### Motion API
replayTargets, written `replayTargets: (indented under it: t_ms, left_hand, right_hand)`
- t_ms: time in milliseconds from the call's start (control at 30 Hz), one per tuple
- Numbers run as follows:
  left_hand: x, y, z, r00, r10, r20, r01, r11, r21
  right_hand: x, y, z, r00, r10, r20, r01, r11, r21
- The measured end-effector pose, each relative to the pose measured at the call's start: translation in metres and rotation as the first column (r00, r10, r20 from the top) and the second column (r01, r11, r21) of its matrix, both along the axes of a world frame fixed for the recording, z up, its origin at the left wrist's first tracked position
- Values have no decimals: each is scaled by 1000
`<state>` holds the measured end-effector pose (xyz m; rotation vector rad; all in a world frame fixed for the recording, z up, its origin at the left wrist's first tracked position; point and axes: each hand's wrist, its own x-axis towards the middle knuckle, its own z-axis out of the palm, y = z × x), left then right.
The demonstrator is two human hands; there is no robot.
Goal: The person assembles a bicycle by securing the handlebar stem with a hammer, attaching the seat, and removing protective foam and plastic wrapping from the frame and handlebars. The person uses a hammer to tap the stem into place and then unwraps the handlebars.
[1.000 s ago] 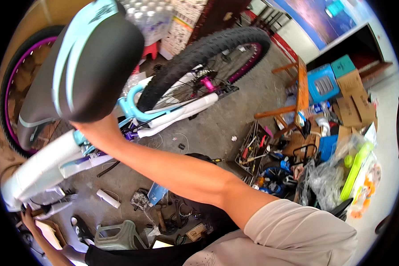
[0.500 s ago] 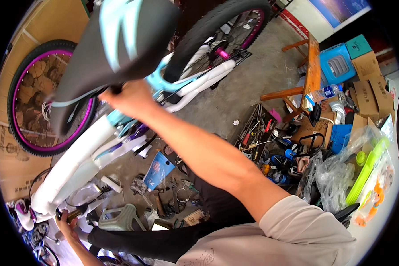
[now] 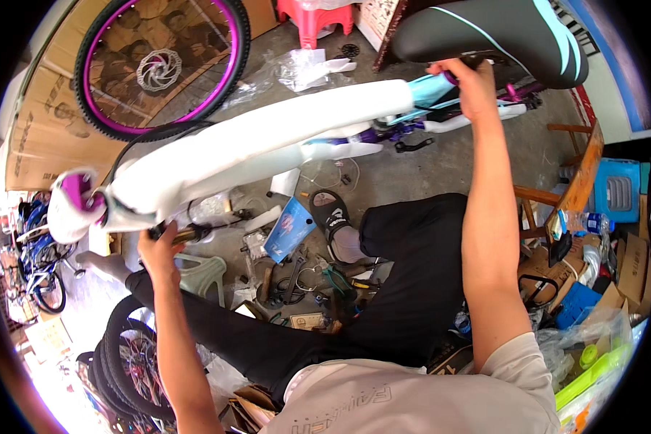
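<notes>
A bicycle frame (image 3: 267,130) wrapped in white foam stretches across the upper part of the head view. Its black and light-blue saddle (image 3: 484,40) is at the upper right. Just under the saddle, my right hand (image 3: 477,90) is closed around the top of the seat post area, near a purple clamp. At the frame's front end, my left hand (image 3: 158,249) is closed on a dark part below the foam-wrapped, white and purple head (image 3: 79,202); what exactly it grips is partly hidden. My legs are spread beneath the frame.
A purple-rimmed wheel (image 3: 163,65) leans on cardboard at the upper left. Tools and a blue packet (image 3: 291,230) litter the floor beside a pale stool (image 3: 202,275). Tyres (image 3: 126,362) stand at lower left; a wooden bench (image 3: 586,173), boxes and plastic bags crowd the right.
The bicycle has swung round: its saddle went from upper left to upper right, and its frame now lies more level across the view. Both hands have kept their hold. The view has shifted left.
</notes>
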<state>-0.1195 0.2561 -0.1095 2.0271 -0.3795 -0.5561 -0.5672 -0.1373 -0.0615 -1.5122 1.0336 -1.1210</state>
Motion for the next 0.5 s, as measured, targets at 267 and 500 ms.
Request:
replayTargets:
  t_ms: [267, 500]
  left_hand:
    - [-39, -51, 4, 997, 62, 47, -60, 997, -43]
    - [-32, -41, 7, 999, -3, 37, 3, 1000, -4]
  right_hand:
    - [1, -20, -4, 971, -240, 16, 240, 969, -55]
    - [-3, 3, -4, 790, -589, -170, 496, 778, -386]
